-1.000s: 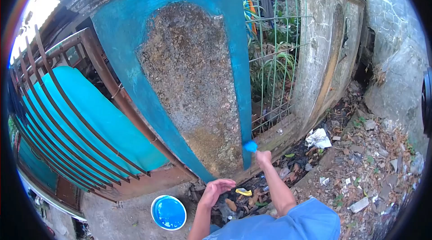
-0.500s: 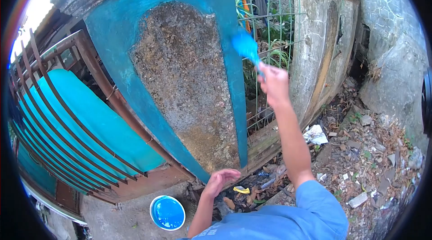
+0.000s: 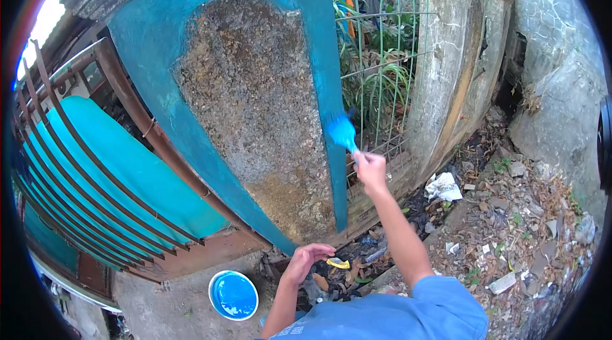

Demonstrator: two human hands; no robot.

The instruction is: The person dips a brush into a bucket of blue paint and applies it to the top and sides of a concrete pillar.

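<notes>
Down along the right edge of the pillar (image 3: 255,98) the paintbrush (image 3: 342,133) had moved, its handle clenched in the right hand (image 3: 371,170); its bristles were at the blue border, though contact could not be told; the left hand (image 3: 307,263) was open, fingers loosely bent, near the pillar's bottom left corner; the paint bucket (image 3: 233,295) stood on the concrete (image 3: 159,302) beyond that corner.

Pretty bright daylight here, sky's totally blown out top left. Heavy fisheye bending plus black corners, and the brush (image 3: 342,133) looks a bit motion-blurred.
</notes>
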